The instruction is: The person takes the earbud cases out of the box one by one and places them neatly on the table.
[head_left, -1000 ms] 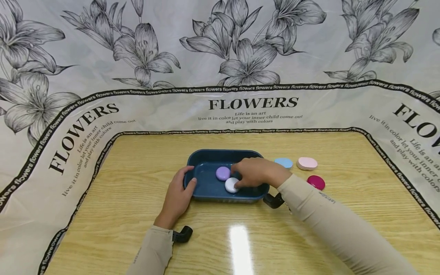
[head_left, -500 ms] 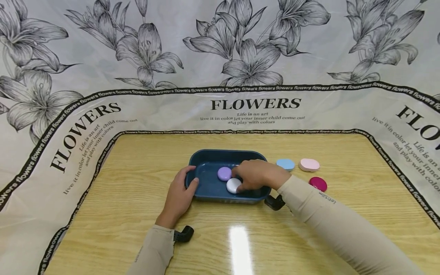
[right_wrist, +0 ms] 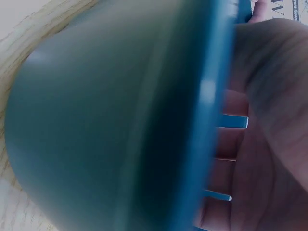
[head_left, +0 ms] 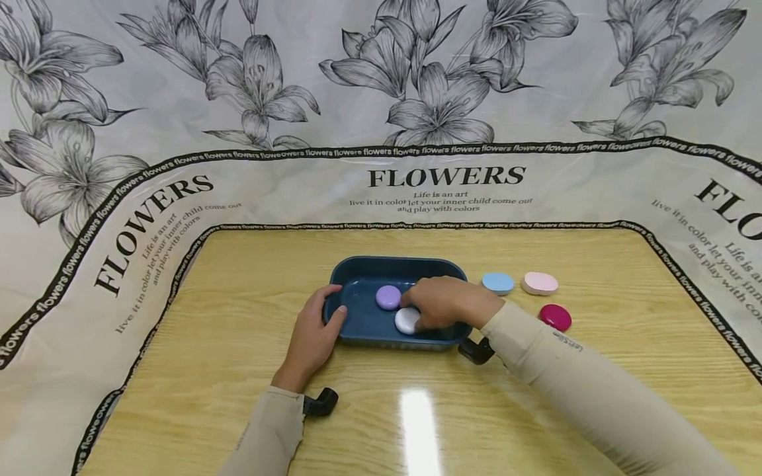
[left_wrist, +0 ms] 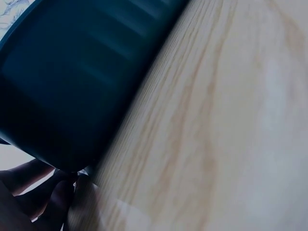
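A dark blue rectangular dish [head_left: 357, 330] with rounded corners stands on the wooden table. At its left end my left hand [head_left: 312, 334] grips it, thumb over the rim; in the left wrist view, fingers [left_wrist: 53, 202] curl at the dish's lower edge. Reaching over the right end, my right hand [head_left: 443, 301] is down inside, thumb and forefinger about the back and right edge of a glossy white round disc [head_left: 407, 320]. Just behind the disc lies a similar purple disc [head_left: 388, 297]. In the right wrist view the dish wall [right_wrist: 86, 125] hides the fingertips.
Right of the dish lie a light blue oval piece [head_left: 497, 283], a pale pink oval piece [head_left: 540, 283] and a glossy magenta round piece [head_left: 555, 317], the last close beside the right sleeve. A flower-printed curtain [head_left: 440, 188] borders the table's back and sides.
My right thumb has slid a little off the white disc toward its right edge, leaving more of it visible. The left hand keeps its hold; the whole view has shifted slightly.
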Available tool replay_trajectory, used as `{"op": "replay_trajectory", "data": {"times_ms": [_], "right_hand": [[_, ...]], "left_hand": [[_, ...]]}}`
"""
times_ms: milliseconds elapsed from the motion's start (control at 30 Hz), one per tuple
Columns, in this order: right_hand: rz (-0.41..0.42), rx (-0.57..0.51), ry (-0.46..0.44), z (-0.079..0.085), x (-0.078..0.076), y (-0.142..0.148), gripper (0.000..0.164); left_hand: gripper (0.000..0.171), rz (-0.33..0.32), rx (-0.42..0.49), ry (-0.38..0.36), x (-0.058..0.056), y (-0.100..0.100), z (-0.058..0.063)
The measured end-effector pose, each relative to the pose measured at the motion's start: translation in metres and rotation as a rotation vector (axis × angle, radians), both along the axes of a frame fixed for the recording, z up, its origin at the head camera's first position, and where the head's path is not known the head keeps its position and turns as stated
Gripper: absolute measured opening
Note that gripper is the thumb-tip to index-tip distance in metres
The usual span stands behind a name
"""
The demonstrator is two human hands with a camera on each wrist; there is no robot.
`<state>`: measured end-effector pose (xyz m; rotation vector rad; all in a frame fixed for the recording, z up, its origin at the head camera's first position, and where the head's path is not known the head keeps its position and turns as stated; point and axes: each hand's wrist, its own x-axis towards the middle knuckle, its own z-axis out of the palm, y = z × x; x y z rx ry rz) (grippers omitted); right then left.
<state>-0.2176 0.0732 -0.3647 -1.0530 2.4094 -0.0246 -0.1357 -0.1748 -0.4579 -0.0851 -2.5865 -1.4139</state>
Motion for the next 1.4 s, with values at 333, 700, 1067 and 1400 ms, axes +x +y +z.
{"op": "replay_trajectory", "data": {"times_ms": [333,700,1067,1400], "right_hand": [[0.017,-0.019,0.042,-0.0033,0.0021,-0.0005,0.039],[-0.010,-0.002,0.036,-0.0030,0.0045,-0.0035,0.030],[-0.038,0.037,0.037,-0.0038,0.0031,-0.0078,0.029],[-0.051,0.052,0.065,-0.0047,0.0028,-0.0087,0.036]], "left_hand": [[0.040,0.000,0.016,0.015,-0.0005,0.0010,-0.0029],[0.040,0.017,0.033,0.005,0.0025,0.0025,-0.0017],[0.040,-0.005,0.017,0.002,0.0002,0.0008,0.0003],[0.039,-0.001,0.015,0.028,0.0007,0.0030,-0.0016]]}}
